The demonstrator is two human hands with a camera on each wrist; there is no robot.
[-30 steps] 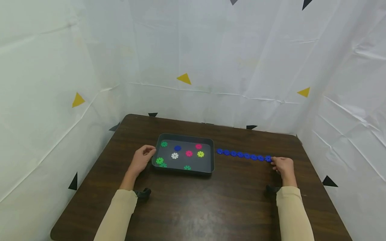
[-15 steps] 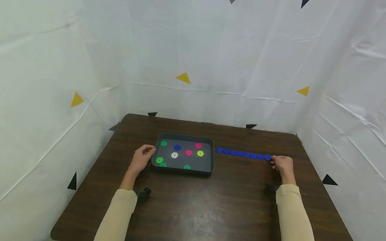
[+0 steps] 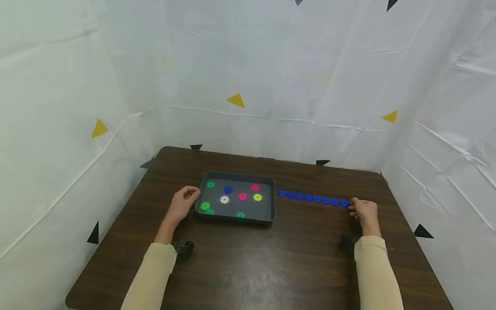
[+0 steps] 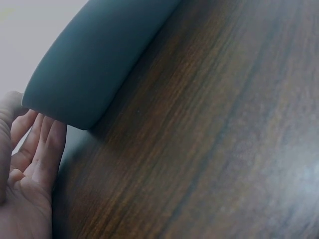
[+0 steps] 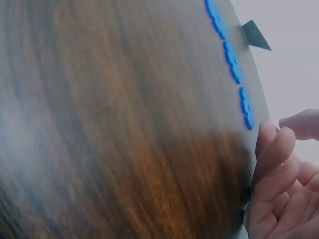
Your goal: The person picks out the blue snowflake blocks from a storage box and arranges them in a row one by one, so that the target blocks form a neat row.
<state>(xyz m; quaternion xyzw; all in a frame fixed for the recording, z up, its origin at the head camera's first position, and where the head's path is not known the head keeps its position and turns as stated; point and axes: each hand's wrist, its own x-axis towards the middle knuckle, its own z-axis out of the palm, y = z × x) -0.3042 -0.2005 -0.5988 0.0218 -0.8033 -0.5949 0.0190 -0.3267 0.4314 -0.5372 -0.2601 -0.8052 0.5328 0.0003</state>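
Observation:
A dark grey tray lies left of the table's middle. My left hand holds its left edge, with the thumb at the rim and the other fingers against the outer wall. Right of the tray runs a row of several blue flower-shaped discs, lying flat. At the row's right end my right hand hovers close beside the last blue disc. A small gap separates its fingertips from that disc in the right wrist view. Those fingers are loosely bent and hold nothing.
Inside the tray lie a white disc, a blue one, a yellow disc, two pink discs and several green ones. The brown table meets white sheeting at the back and sides.
My right hand has let go of the last blue disc and drawn slightly up and back from it. The left hand and the tray stay where they were.

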